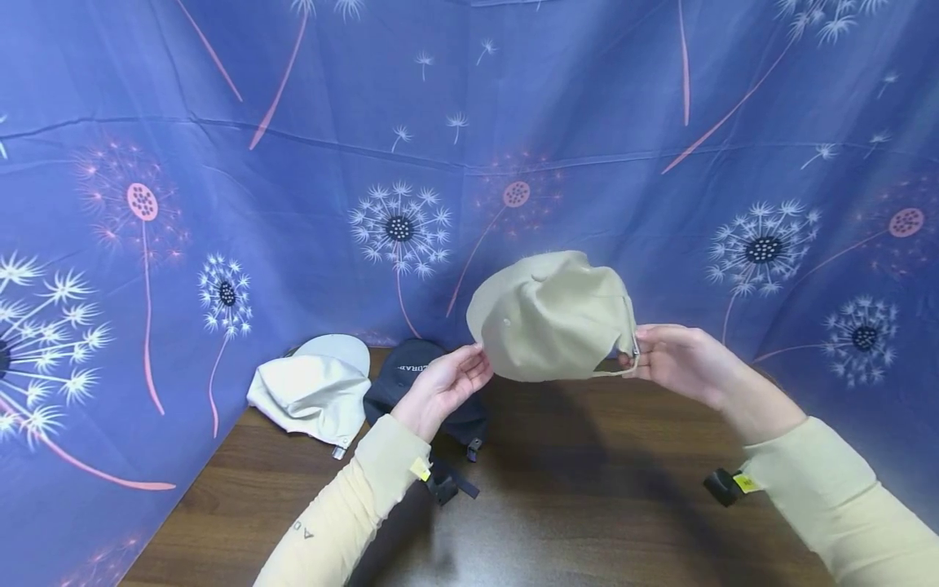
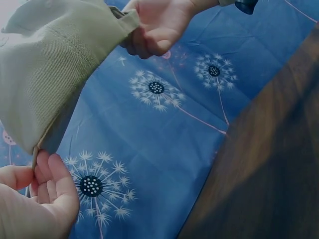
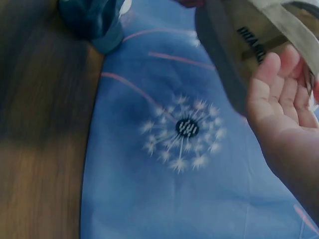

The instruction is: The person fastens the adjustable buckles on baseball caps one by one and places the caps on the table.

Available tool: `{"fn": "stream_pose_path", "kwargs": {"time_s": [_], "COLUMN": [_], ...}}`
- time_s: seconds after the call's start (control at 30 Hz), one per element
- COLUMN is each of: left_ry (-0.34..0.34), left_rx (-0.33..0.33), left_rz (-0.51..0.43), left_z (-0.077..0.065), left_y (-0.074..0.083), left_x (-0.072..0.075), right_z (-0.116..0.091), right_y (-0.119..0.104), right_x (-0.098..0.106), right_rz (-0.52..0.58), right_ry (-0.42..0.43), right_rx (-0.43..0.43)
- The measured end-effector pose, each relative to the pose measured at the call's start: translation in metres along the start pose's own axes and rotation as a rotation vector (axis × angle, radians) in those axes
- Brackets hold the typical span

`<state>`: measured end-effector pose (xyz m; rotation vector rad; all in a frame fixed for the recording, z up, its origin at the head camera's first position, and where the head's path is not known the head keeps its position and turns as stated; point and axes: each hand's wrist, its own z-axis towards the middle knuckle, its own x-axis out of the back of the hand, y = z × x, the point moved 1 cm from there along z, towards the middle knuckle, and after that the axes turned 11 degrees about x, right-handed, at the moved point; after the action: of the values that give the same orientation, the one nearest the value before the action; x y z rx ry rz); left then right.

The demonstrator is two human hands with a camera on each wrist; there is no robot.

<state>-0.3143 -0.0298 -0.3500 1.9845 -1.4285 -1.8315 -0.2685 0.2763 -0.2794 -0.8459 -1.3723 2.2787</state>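
A beige baseball cap (image 1: 553, 322) is held up in the air between both hands, its brim toward the left in the head view. My left hand (image 1: 456, 379) pinches the edge of the brim between thumb and fingers, which the left wrist view shows at the cap's lower corner (image 2: 30, 119). At the back strap, my right hand (image 1: 678, 359) grips the cap with its fingers behind the strap and the thumb on the other side. Part of the cap's inside (image 3: 249, 40), with dark lettering, shows in the right wrist view.
On the brown wooden table (image 1: 557, 505), a white cap (image 1: 311, 391) lies at the back left. Beside it sits a black cap (image 1: 411, 367), partly covered by my left hand and forearm. Behind and at the sides hangs a blue dandelion-print cloth (image 1: 330, 204).
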Motion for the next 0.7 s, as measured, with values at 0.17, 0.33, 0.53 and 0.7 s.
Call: {"fn": "stream_pose_path", "kwargs": {"time_s": [0.17,0.33,0.53,0.7], "left_ry": [-0.01,-0.011,0.006,0.018], "left_rx": [-0.023,-0.042,-0.04,-0.031], "left_rz": [0.017,0.03,0.088,0.175], "left_z": [0.003,0.006,0.011,0.017], "left_y": [0.002,0.003,-0.001,-0.009], "left_x": [-0.004,-0.009,-0.013,-0.016], "right_z": [-0.007,-0.011,-0.009,-0.003], "right_y": [0.002,0.0,-0.014,-0.028], "right_x": [0.011,0.017,0.026,0.034], "right_rz": [-0.077,-0.156,-0.34,-0.469], "right_ry": [-0.034,0.017,0.271,0.464], "right_rx": [-0.058,-0.178,-0.287,-0.306]}}
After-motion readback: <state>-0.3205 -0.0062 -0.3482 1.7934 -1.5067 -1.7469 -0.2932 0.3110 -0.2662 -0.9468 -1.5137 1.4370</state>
